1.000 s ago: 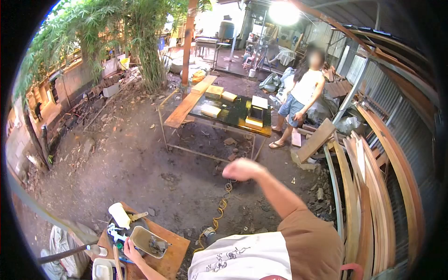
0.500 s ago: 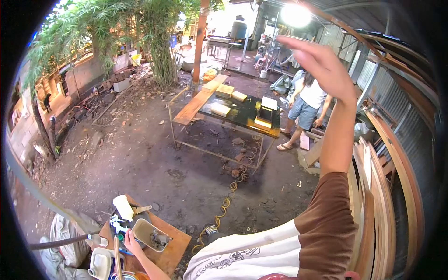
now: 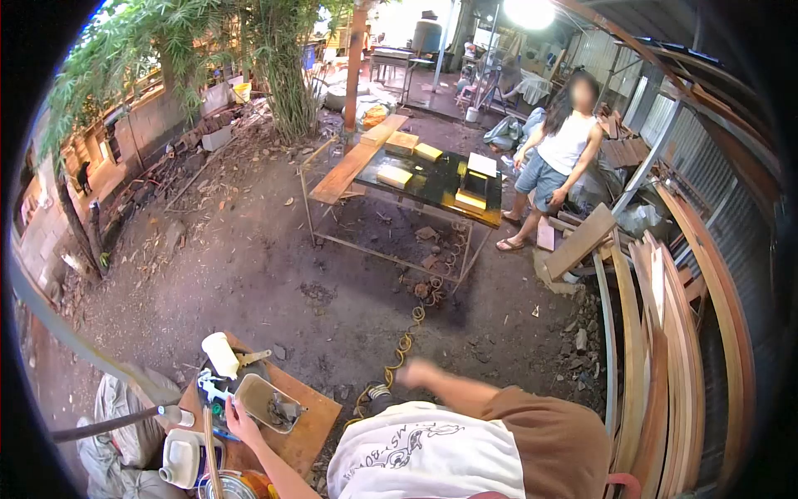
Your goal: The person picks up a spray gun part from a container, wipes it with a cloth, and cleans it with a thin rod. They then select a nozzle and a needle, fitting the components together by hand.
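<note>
At the lower left, my left hand closes on the light-blue-and-white spray gun above a small wooden board. A white plastic cup lies tilted just beyond the gun. To the hand's right, a rectangular tub holds greyish scraps that I cannot make out. My right hand is smeared by motion low in front of my body, near the yellow coiled hose; its fingers do not show clearly.
A black-topped table carries several wood blocks and a long plank. Behind its right end stands a person in a white top. Long boards lean along the right side. A jug and cans crowd the lower left.
My right hand has swept down from high on the right to low in front of me. The left hand stays by the spray gun, shifting slightly. The person behind the table now shows fully.
</note>
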The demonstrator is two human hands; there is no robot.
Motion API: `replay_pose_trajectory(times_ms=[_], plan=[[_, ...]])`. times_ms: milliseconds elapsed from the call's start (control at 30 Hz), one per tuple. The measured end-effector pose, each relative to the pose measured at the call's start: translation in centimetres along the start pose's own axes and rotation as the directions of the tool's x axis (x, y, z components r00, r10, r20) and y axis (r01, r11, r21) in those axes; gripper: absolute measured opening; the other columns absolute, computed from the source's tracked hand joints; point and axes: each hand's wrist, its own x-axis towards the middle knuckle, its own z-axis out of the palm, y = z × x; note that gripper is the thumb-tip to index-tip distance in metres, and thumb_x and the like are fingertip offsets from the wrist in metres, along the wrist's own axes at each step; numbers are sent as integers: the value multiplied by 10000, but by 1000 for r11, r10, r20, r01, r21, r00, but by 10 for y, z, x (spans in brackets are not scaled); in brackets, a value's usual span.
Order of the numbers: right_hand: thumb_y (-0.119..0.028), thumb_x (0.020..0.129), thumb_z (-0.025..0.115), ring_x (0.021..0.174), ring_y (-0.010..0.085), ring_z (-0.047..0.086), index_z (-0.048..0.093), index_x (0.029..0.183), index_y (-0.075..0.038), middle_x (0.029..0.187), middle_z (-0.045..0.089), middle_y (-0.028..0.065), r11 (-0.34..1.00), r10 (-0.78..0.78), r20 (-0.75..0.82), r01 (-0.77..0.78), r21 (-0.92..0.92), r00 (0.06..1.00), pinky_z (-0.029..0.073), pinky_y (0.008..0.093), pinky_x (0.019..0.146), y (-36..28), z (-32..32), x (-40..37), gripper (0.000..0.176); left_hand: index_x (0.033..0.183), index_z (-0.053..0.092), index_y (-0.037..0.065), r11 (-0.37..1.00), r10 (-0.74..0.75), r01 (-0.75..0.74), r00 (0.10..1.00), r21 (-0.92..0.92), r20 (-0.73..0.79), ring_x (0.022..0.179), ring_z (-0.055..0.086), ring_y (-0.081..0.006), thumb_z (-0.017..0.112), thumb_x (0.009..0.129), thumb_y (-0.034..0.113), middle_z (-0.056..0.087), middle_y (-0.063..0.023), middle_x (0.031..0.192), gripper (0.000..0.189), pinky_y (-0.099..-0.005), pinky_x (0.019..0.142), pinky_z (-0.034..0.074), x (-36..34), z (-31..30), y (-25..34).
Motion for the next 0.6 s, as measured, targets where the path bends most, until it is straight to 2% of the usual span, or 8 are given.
replay_pose_trajectory(times_ms=[33, 133, 233, 400, 433, 500, 567, 600], plan=[[-555, 974, 554, 1000, 323, 720, 750, 1202, -49, 1074, 770, 180, 820, -477, 297, 297, 490, 827, 513, 508, 966, 47, 90, 3, 588, 1355, 643, -47, 1000, 3, -3, 1000, 4, 8, 962, 623, -197, 633, 1036, 212, 716, -141, 1190, 412, -346, 866, 509, -1, 3, -2], [-484, 998, 564, 838, 258, 707, 769, 1129, -72, 962, 768, 132, 946, -118, 317, 10, 323, 941, 563, 476, 761, 40, 98, -2, 478, 1356, 641, -46, 999, -27, 28, 999, 26, -40, 1023, 645, -247, 639, 1026, 218, 698, -173, 1250, 423, -371, 907, 516, 0, 2, -10], [-414, 939, 660, 643, 132, 632, 743, 879, -164, 815, 715, 84, 746, -4, 691, -458, 484, 723, 458, 279, 460, 85, 21, 30, 270, 1356, 638, -43, 985, 91, -78, 993, 154, -81, 1112, 648, -310, 647, 1009, 219, 662, -209, 1328, 435, -398, 957, 519, 2, 4, 3], [-357, 909, 656, 733, 244, 712, 776, 918, -75, 909, 759, 84, 996, 89, 460, -79, -42, 883, 562, 415, 633, 93, -6, 39, 307, 1329, 646, -43, 782, 534, -441, 838, 440, -109, 1168, 631, -331, 649, 989, 167, 649, -205, 1345, 399, -422, 954, 529, -24, 41, 127], [-357, 909, 656, 733, 244, 712, 776, 918, -75, 909, 759, 84, 996, 94, 461, -85, -41, 882, 562, 415, 633, 92, 15, 45, 307, 1316, 655, -40, 965, 234, -230, 972, 127, -13, 1093, 645, -265, 661, 964, 107, 670, -173, 1300, 382, -375, 893, 540, -39, 53, 146], [-346, 877, 678, 951, 306, 743, 791, 1108, -71, 1071, 781, 106, 914, -183, 397, 304, -267, 899, 586, 439, 794, 92, 82, 72, 377, 1259, 698, -17, 975, 201, -170, 950, -142, 238, 968, 645, -191, 655, 916, 42, 707, -140, 1202, 351, -312, 844, 531, -67, 90, 152], [-441, 925, 677, 1116, 290, 697, 751, 1265, -114, 1257, 741, 115, 935, -179, 406, 27, 353, 896, 537, 407, 986, 37, 79, 16, 477, 1231, 717, -1, 985, 19, 96, 766, -143, 643, 933, 653, -165, 658, 891, 43, 723, -117, 1160, 348, -309, 844, 534, -100, 115, 162], [-426, 930, 688, 1130, 275, 692, 748, 1274, -120, 1272, 735, 111, 921, -319, 402, 181, 345, 858, 524, 391, 1007, 15, 107, 19, 464, 1223, 724, 9, 977, -88, 210, 581, -45, 809, 927, 657, -156, 666, 880, 51, 729, -103, 1146, 350, -312, 844, 538, -115, 126, 161]])
